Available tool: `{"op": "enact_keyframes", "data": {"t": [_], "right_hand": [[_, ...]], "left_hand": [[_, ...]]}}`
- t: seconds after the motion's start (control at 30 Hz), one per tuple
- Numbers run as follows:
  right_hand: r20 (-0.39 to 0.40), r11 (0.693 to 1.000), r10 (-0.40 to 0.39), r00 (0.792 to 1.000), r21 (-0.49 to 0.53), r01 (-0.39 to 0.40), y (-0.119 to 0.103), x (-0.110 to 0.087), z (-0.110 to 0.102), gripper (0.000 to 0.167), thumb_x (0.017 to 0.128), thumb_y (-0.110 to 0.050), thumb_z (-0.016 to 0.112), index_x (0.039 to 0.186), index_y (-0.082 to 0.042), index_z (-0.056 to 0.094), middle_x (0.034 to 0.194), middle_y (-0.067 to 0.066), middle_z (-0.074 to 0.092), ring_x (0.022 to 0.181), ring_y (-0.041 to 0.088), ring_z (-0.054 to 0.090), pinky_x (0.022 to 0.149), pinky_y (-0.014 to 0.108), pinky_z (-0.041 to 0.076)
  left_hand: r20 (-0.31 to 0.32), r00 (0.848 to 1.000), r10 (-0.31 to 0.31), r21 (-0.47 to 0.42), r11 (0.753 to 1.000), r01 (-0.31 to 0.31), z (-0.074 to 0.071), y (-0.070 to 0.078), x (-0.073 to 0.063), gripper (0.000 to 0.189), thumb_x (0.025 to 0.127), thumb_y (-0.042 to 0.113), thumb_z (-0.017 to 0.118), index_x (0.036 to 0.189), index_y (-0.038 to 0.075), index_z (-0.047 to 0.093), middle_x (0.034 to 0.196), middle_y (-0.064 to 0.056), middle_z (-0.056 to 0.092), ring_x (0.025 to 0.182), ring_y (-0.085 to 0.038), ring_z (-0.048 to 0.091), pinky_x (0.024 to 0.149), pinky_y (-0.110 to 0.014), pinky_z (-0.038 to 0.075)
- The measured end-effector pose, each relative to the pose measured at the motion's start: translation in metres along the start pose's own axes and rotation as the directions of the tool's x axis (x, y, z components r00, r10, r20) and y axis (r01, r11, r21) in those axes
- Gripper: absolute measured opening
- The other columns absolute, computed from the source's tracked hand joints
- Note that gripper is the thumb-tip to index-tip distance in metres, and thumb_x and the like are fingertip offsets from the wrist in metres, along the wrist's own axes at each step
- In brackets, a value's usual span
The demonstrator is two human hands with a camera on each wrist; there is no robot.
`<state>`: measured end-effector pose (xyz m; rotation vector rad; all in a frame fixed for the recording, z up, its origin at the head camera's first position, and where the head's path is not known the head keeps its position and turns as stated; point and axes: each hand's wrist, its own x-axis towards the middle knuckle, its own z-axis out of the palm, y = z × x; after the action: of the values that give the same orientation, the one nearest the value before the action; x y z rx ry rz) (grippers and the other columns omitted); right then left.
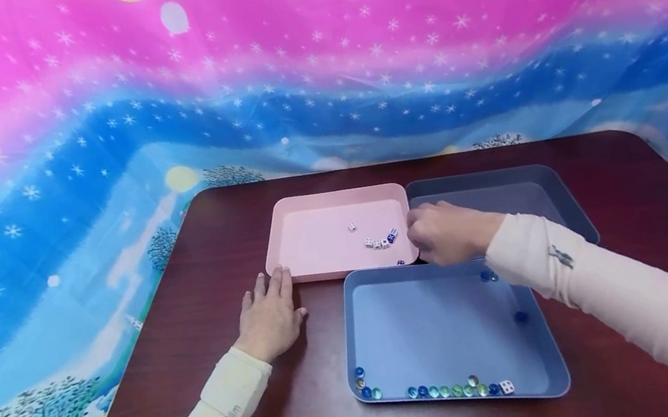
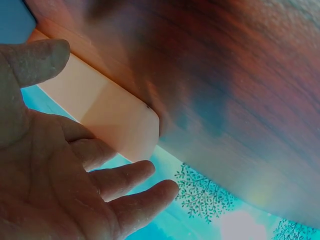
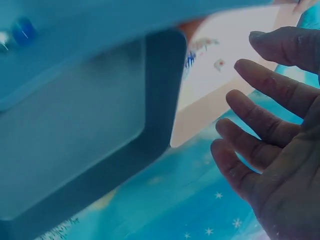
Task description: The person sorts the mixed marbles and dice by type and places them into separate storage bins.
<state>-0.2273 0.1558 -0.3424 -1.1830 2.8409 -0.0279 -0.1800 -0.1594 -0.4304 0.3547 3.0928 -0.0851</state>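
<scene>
One left hand, fingers apart and empty, lies by a corner of the pink tray; we judge a nudge there could scatter its dice. The blue tray holds marbles and one die. Our right hand, fingers parted, nothing gripped, hovers by the grey tray.

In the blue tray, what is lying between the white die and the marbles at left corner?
The head view shows a row of marbles, then a short bare gap.
</scene>
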Motion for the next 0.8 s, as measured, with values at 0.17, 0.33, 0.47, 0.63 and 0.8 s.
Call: {"op": "enact_keyframes", "data": {"t": [0.17,0.33,0.47,0.63,0.8], "right_hand": [[-0.043,0.999,-0.043,0.998,-0.009,0.043,-0.012,-0.042,0.009,0.011,0.075,-0.015,0.075,0.069,-0.013,0.066,0.093,0.008,0.065,0.086,0.024,0.059,0.07,0.047,0.051],[0.006,0.999,-0.006,1.0,0.039,0.006,-0.024,-0.079,0.014,0.013,0.076,-0.023,0.078,0.077,-0.014,0.069,0.099,0.007,0.064,0.09,0.023,0.06,0.074,0.049,0.051],[0.038,0.999,-0.002,0.999,0.047,0.0,-0.029,-0.104,0.019,0.013,0.075,-0.029,0.078,0.077,-0.021,0.069,0.101,0.005,0.064,0.093,0.021,0.058,0.077,0.047,0.05],[0.083,0.997,-0.025,0.996,0.069,0.019,-0.033,-0.126,0.032,0.011,0.074,-0.034,0.079,0.078,-0.031,0.07,0.102,0.001,0.063,0.095,0.018,0.057,0.078,0.046,0.049],[0.083,0.996,-0.061,0.995,0.076,0.054,-0.041,-0.142,0.049,0.012,0.071,-0.033,0.081,0.079,-0.034,0.072,0.101,-0.003,0.063,0.096,0.015,0.056,0.077,0.041,0.049]], "left_hand": [[0.007,1.0,0.003,-0.002,1.0,-0.003,-0.002,0.001,0.0,0.076,0.091,0.04,0.058,0.149,0.002,0.027,0.154,-0.016,0.034,0.14,-0.043,0.035,0.106,-0.062,0.036],[0.005,1.0,0.001,-0.01,1.0,-0.001,-0.002,0.002,0.0,0.075,0.091,0.04,0.058,0.149,0.001,0.028,0.154,-0.017,0.035,0.139,-0.044,0.036,0.106,-0.062,0.036],[0.012,1.0,0.002,-0.003,1.0,-0.002,-0.001,0.002,0.0,0.076,0.091,0.04,0.058,0.149,0.001,0.027,0.154,-0.017,0.034,0.139,-0.044,0.035,0.106,-0.062,0.036],[0.021,1.0,0.0,-0.001,1.0,0.0,-0.002,0.003,0.0,0.076,0.092,0.039,0.057,0.149,0.0,0.026,0.154,-0.018,0.034,0.139,-0.045,0.035,0.106,-0.062,0.036],[0.027,1.0,0.001,-0.01,1.0,0.0,-0.003,0.006,-0.001,0.076,0.092,0.038,0.057,0.149,0.0,0.024,0.154,-0.018,0.034,0.139,-0.045,0.035,0.106,-0.062,0.036]]}}
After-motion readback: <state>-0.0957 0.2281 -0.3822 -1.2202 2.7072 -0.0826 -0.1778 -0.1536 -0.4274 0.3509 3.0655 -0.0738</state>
